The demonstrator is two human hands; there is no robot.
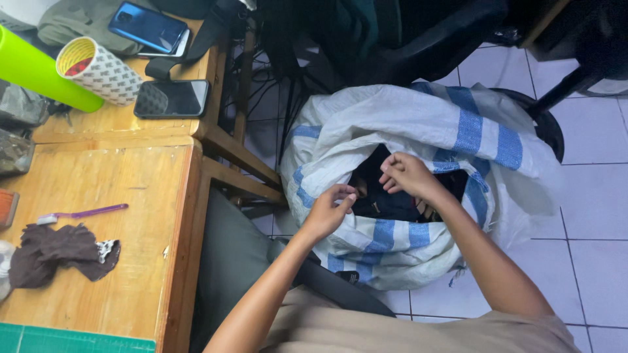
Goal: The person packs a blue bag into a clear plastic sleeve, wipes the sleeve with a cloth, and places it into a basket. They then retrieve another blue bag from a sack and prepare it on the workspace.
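Both hands' grip is pinched together, left hand (329,210) and right hand (407,175), on the white-and-blue sack (451,124) mouth.

Sack (418,131) on floor right of table (131,189), both hands at its mouth, phones (171,98) on table.

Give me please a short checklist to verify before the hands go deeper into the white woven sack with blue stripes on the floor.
1. White woven sack with blue stripes open at the top: ok, its mouth is spread wide.
2. Left hand on the near rim: ok.
3. Right hand over the opening: ok, fingers curled above the dark contents.
4. Dark items inside the sack identified: cannot tell, too dark.
5. Sack resting steadily on the tiled floor: ok, it sits slumped on the tiles.
6. Sharp things inside: cannot tell.
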